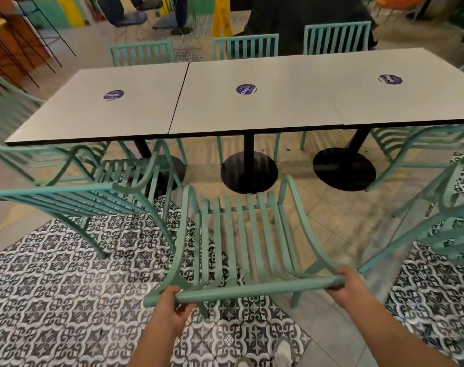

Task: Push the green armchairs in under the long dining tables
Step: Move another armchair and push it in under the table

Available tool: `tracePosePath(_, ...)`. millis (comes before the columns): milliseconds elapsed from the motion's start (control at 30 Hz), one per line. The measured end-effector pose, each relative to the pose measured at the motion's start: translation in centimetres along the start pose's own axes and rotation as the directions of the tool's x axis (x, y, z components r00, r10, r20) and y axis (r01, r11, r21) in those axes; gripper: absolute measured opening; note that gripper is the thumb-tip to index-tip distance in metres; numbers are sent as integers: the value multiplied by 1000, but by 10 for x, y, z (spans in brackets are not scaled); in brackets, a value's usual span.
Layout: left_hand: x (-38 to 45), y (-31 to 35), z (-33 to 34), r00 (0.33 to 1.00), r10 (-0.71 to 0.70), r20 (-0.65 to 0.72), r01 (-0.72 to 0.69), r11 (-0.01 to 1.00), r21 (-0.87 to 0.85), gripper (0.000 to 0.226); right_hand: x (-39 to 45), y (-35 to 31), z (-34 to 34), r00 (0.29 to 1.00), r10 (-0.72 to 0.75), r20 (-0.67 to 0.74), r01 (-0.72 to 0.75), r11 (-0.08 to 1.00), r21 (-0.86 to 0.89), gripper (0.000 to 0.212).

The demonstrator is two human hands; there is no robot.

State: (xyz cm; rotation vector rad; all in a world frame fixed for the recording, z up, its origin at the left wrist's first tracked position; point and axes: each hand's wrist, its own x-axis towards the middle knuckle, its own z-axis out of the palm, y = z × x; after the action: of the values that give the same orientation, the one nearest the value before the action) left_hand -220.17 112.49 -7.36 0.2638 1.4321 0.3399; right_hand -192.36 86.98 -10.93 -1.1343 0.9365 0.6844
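Observation:
A green slatted armchair (241, 234) stands in front of me, facing the long grey dining table (252, 109), its seat front short of the table's near edge. My left hand (170, 305) grips the left end of its top back rail. My right hand (350, 286) grips the right end of the same rail. To the left, another green armchair (74, 200) stands pulled out and angled. A third one (442, 221) stands at the right edge, also out from the table.
Three black round pedestal bases (248, 172) hold up the table. Three green chairs (245, 46) line its far side, with more at both ends. People sit beyond, near a yellow floor sign (221, 15). Patterned floor tiles (66, 287) lie underfoot.

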Motion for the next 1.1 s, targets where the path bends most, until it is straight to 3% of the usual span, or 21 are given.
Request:
tracePosePath(133,1,11,40,998,-54,-24,52,995,-79,20,12,-25,15,1000,6,8,-6,1000,24,9)
tracePosePath(333,8,14,84,998,-60,0,60,994,-93,7,22,-57,35,999,8,-43,-6,999,44,15)
tracePosePath(467,15,15,108,999,-48,1,48,994,-101,22,31,-77,44,999,3,-52,-2,999,34,25)
tracePosePath(667,23,19,132,998,-58,12,59,997,-44,14,41,-100,56,998,-3,-56,4,1000,21,25)
tracePosePath(767,28,21,138,998,-64,14,64,998,-2,23,42,-107,61,998,1,-61,2,999,42,23)
tracePosePath(967,32,24,150,998,-57,32,55,998,40,19,43,-120,66,999,18,-46,-14,997,80,20)
tracePosePath(1100,31,21,151,999,-9,51,10,1000,-24,43,46,-121,66,1000,-11,-20,13,996,87,10)
